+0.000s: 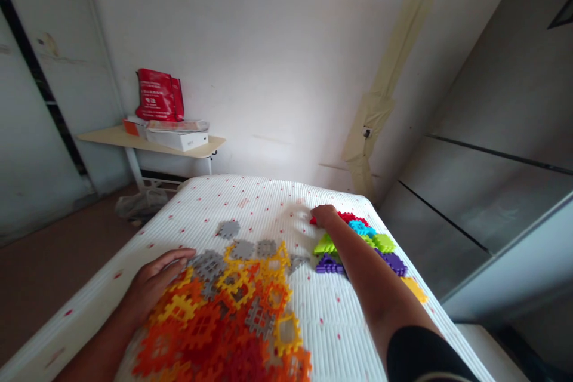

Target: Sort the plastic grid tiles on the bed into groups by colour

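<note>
A: What is standing at far left?

B: A small desk (pixel 105 137) is holding boxes (pixel 183 140), with a red bag (pixel 156 95) sitting above them. A pale plastic bag (pixel 141 206) is lying below, on the floor (pixel 45 256).

A: What are they containing?

B: I'm not managing to tell; bags and boxes alike are hiding their insides.

A: Any writing?

B: White characters are covering the red bag's front, but they're appearing too small for sure reading.

A: And the hands?

B: At near left, the left hand (pixel 156 277) is resting on the left edge of a pile (pixel 201 325) of orange, yellow and gray pieces, its fingers extending loosely, gripping nothing visible. The pile is spreading over the near part of a red-dotted white cover (pixel 268 197). Farther right, the right hand (pixel 324 215) is curling at the red pieces (pixel 351 217); its fingertips are hiding, so I'm not able to tell whether it's gripping one.

A: What's lying nearby?

B: Blue pieces (pixel 362 228), green pieces (pixel 384 243), purple pieces (pixel 394 264) and yellow pieces (pixel 416 289) are running from far to near.
</note>
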Available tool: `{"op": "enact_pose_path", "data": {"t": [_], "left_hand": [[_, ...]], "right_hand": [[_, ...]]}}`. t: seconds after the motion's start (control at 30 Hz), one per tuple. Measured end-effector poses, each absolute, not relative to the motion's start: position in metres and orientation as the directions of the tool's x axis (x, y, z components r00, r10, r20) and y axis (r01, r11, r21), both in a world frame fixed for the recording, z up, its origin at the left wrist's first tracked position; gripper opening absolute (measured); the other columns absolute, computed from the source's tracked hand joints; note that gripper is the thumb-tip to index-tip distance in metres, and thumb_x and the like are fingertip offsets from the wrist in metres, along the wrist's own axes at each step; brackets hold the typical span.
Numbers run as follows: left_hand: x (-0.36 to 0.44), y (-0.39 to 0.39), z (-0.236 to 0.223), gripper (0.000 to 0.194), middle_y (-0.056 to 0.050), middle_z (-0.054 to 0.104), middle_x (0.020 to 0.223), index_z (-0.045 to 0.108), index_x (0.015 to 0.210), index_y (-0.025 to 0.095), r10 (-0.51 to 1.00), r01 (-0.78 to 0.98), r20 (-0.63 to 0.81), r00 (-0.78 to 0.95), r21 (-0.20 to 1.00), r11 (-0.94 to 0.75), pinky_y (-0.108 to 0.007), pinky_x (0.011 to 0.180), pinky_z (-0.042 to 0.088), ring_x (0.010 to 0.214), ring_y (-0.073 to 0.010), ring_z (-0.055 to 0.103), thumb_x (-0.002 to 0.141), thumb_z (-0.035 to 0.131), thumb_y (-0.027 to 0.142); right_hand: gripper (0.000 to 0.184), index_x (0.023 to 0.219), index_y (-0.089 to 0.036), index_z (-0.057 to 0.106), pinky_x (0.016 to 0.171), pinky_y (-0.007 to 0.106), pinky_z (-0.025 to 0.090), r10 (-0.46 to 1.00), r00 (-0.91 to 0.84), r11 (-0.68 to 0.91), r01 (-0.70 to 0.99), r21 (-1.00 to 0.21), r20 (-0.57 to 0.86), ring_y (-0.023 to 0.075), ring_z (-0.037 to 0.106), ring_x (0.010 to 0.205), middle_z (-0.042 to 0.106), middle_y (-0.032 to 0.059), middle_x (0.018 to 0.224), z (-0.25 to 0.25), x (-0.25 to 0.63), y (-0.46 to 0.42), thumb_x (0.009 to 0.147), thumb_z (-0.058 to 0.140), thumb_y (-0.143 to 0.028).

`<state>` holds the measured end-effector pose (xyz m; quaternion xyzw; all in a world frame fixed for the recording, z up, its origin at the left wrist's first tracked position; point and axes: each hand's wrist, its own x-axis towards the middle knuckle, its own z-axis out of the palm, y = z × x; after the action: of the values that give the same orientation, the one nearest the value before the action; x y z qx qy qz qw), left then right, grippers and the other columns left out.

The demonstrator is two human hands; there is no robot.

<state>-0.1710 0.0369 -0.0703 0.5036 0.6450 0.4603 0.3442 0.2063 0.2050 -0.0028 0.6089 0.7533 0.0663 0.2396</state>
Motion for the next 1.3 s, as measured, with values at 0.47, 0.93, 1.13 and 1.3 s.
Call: {"op": "enact_pose_path", "data": {"t": [0.47, 0.93, 1.13, 1.3], "left_hand": [[-0.169, 0.035, -0.07, 0.041, -0.008, 0.071, 0.101, 0.072, 0.088, 0.018, 0.956, 0.196, 0.05, -0.29, 0.981, 0.008, -0.034, 0.09, 0.046, 0.1, -0.0274, 0.062, 0.063, 0.065, 0.05], [-0.163, 0.033, -0.074, 0.04, -0.009, 0.073, 0.092, 0.07, 0.088, 0.015, 0.952, 0.108, 0.049, -0.301, 0.994, -0.017, -0.036, 0.083, 0.049, 0.091, -0.0258, 0.065, 0.064, 0.064, 0.046], [-0.165, 0.032, -0.074, 0.036, -0.01, 0.073, 0.093, 0.071, 0.086, 0.015, 0.95, 0.097, 0.061, -0.306, 0.995, -0.033, -0.036, 0.087, 0.047, 0.093, -0.0256, 0.065, 0.064, 0.064, 0.042], [-0.168, 0.033, -0.076, 0.038, -0.011, 0.072, 0.097, 0.07, 0.087, 0.014, 0.946, 0.081, 0.068, -0.318, 0.996, -0.045, -0.039, 0.09, 0.046, 0.097, -0.0273, 0.064, 0.065, 0.063, 0.044]], "right_hand": [[0.047, 0.124, -0.029, 0.052, 0.082, 0.026, 0.046, 0.858, -0.509, 0.513, 0.853, 0.099, -0.059, 0.0179, 0.06, 0.102, 0.063, 0.0016, 0.116, 0.037, 0.16, 0.135, 0.078, 0.062, -0.026], [0.021, 0.103, -0.027, 0.062, 0.084, 0.035, 0.04, 0.478, -0.862, 0.874, 0.447, -0.191, 0.167, 0.0225, 0.047, 0.109, 0.057, 0.0035, 0.122, -0.02, 0.082, -0.006, 0.085, 0.055, -0.033], [0.02, 0.103, -0.02, 0.061, 0.085, 0.04, 0.039, 0.7, -0.698, 0.714, 0.693, -0.104, 0.152, 0.0253, 0.047, 0.105, 0.057, 0.0103, 0.119, -0.032, 0.088, 0.013, 0.088, 0.05, -0.027], [0.022, 0.105, -0.022, 0.061, 0.088, 0.04, 0.036, 0.717, -0.676, 0.697, 0.701, -0.149, 0.172, 0.0225, 0.047, 0.105, 0.058, 0.0068, 0.119, -0.034, 0.103, 0.016, 0.086, 0.049, -0.022]]}}
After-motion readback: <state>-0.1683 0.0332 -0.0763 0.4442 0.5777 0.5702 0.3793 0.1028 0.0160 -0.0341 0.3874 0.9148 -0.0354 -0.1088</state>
